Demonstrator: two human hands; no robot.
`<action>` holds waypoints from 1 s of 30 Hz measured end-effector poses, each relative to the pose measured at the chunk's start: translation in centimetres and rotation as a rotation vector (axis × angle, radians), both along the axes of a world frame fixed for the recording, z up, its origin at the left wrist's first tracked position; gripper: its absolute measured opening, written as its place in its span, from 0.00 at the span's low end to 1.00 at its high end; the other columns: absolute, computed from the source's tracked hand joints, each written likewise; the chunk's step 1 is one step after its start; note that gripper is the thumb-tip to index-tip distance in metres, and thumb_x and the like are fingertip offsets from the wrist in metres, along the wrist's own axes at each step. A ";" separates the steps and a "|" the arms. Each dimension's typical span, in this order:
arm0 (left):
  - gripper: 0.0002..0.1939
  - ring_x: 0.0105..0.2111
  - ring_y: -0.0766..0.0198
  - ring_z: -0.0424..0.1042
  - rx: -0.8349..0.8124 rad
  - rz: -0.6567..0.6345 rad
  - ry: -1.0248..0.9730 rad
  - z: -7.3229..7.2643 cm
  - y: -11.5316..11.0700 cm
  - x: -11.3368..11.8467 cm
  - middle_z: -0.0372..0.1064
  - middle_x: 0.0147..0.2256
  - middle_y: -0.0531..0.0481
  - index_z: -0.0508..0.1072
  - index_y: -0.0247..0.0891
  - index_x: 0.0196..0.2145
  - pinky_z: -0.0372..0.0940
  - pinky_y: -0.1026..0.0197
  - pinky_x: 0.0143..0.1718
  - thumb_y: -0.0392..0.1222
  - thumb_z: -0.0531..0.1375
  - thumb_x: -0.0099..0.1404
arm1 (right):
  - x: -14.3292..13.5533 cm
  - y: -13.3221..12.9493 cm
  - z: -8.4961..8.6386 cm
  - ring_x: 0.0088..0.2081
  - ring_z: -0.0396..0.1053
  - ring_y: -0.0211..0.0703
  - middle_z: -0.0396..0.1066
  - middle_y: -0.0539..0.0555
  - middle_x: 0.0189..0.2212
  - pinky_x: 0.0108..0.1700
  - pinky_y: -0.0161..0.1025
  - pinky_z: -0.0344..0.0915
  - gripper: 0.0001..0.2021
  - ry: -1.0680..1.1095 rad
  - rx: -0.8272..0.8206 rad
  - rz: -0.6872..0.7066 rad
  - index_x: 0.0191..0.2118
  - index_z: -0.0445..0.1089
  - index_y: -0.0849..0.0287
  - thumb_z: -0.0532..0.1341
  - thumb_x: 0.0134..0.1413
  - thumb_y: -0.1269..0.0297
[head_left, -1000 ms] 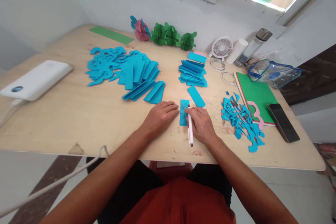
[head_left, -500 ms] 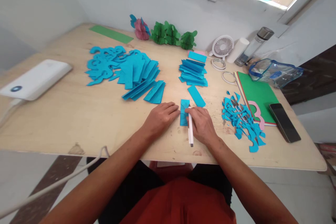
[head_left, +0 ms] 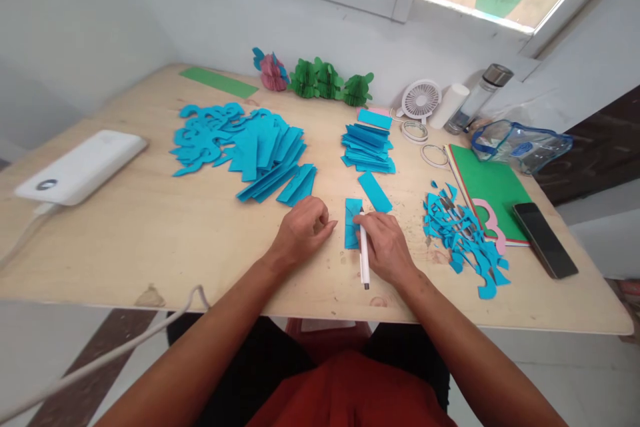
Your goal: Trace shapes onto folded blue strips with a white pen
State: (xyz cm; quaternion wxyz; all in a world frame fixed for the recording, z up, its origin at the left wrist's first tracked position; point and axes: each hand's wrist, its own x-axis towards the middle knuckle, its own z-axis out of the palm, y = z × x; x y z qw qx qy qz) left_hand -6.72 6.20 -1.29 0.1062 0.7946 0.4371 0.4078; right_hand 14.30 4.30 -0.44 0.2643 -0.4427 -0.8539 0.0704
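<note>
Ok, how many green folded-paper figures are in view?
3: the left figure, the middle figure and the right figure, all along the pale wall; any behind them would be hidden.

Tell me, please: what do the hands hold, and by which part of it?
The right hand holds the white pen near its end at the blue strip; the left hand holds nothing that can be seen.

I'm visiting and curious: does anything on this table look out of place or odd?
Irregular blue paper scraps lie strewn to the right of the right hand, looking messy against the gathered pile of rectangular blue paper strips. A brown blotch, perhaps a stain, interrupts the pale wooden tabletop near its front left edge.
</note>
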 end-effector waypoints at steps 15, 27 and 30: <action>0.06 0.52 0.52 0.70 -0.051 -0.137 0.018 -0.1 0.1 -0.2 0.74 0.45 0.42 0.69 0.39 0.39 0.65 0.46 0.53 0.37 0.54 0.66 | 0.0 0.0 0.0 0.47 0.68 0.53 0.74 0.60 0.41 0.47 0.48 0.61 0.14 -0.006 -0.026 0.002 0.48 0.69 0.59 0.52 0.61 0.72; 0.16 0.62 0.49 0.60 -0.162 -0.210 0.261 -0.8 0.5 0.5 0.67 0.57 0.38 0.68 0.36 0.52 0.57 0.41 0.60 0.37 0.51 0.68 | 0.0 0.0 0.0 0.48 0.67 0.53 0.74 0.60 0.42 0.48 0.48 0.61 0.14 -0.029 -0.027 0.005 0.49 0.69 0.58 0.53 0.59 0.73; 0.17 0.61 0.50 0.60 -0.173 -0.204 0.262 -0.6 0.4 0.6 0.67 0.57 0.38 0.68 0.36 0.53 0.57 0.41 0.60 0.37 0.51 0.68 | 0.0 0.0 0.1 0.49 0.67 0.53 0.74 0.60 0.42 0.48 0.48 0.61 0.14 -0.033 -0.030 0.009 0.49 0.69 0.59 0.53 0.59 0.73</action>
